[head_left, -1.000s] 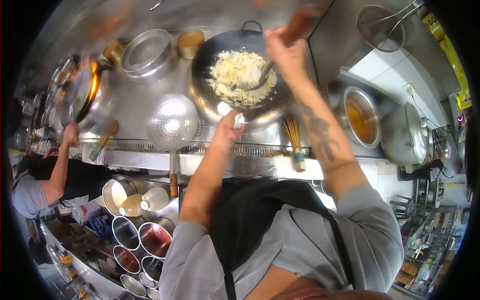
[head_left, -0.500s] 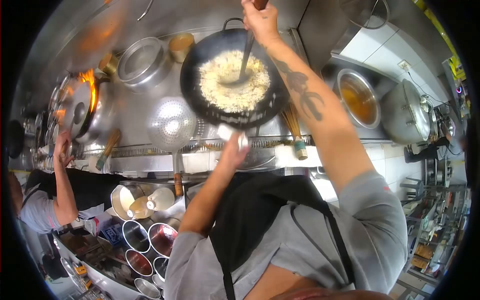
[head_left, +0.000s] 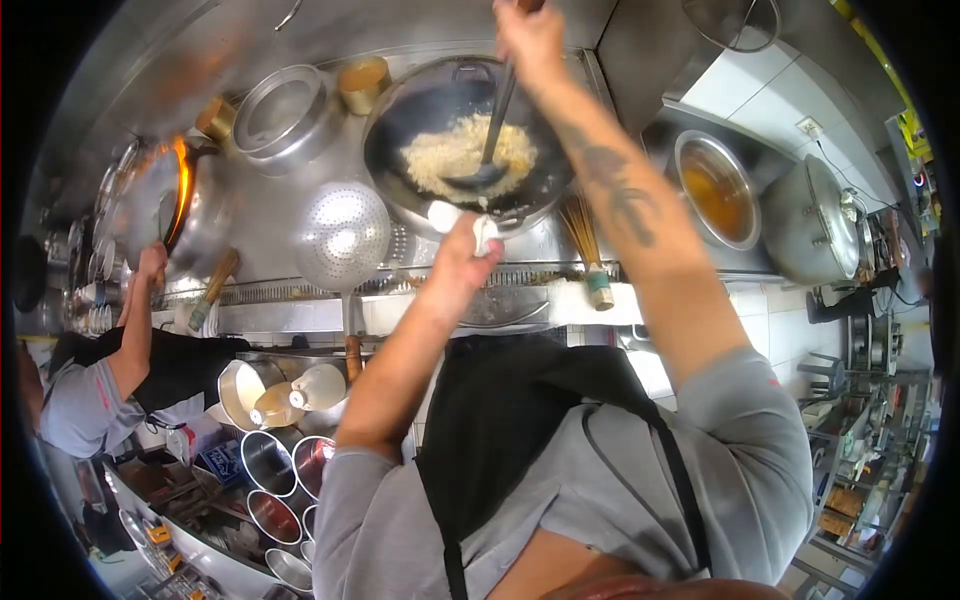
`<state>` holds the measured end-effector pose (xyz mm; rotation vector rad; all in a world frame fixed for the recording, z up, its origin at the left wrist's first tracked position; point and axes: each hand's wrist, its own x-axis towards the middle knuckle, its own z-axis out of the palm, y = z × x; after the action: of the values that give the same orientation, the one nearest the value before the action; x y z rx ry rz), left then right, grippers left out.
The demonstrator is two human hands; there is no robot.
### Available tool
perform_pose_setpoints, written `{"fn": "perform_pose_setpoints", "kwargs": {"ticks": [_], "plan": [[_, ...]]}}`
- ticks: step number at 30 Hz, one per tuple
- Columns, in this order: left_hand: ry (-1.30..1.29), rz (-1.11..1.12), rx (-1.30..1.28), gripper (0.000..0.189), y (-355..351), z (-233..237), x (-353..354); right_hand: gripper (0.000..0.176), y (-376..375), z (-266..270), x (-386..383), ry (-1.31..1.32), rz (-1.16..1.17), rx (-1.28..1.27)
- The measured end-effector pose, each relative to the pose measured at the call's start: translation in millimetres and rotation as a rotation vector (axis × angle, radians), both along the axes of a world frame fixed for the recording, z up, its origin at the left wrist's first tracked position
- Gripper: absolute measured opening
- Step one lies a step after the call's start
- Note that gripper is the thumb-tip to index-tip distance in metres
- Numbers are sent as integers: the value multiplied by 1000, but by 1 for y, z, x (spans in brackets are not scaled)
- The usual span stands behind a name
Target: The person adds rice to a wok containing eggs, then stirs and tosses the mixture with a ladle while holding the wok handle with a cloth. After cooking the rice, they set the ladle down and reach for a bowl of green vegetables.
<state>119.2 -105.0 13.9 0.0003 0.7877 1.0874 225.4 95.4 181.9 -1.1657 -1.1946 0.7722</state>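
A dark wok (head_left: 385, 150) holds a heap of pale yellow-white rice (head_left: 440, 150). My left hand (head_left: 468, 255) is closed at the wok's near edge, with a folded white cloth (head_left: 445, 216) between hand and metal. Up beyond the far side, my right hand (head_left: 535, 45) grips the brown end of a ladle (head_left: 498, 115), slightly blurred. The ladle's dark bowl sits down in the rice, near its closer edge.
Left of the wok lies a perforated strainer (head_left: 343, 235), with a lidded pot (head_left: 280, 115) behind it. A bamboo brush (head_left: 585, 240) and a bowl of orange liquid (head_left: 715, 190) are to the right. At far left, a co-worker's hand (head_left: 152, 262) works beside flames.
The wok's far side has dropped and its handle now shows lower. The ladle bowl has come nearer to me. My left hand is slightly farther forward. The co-worker's hand has risen.
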Motion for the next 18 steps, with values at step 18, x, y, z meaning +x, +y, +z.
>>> {"fn": "perform_pose_setpoints", "kwargs": {"ticks": [18], "plan": [[200, -12, -101, 9, 53, -50, -11, 21, 26, -54, -8, 9, 245, 138]]}}
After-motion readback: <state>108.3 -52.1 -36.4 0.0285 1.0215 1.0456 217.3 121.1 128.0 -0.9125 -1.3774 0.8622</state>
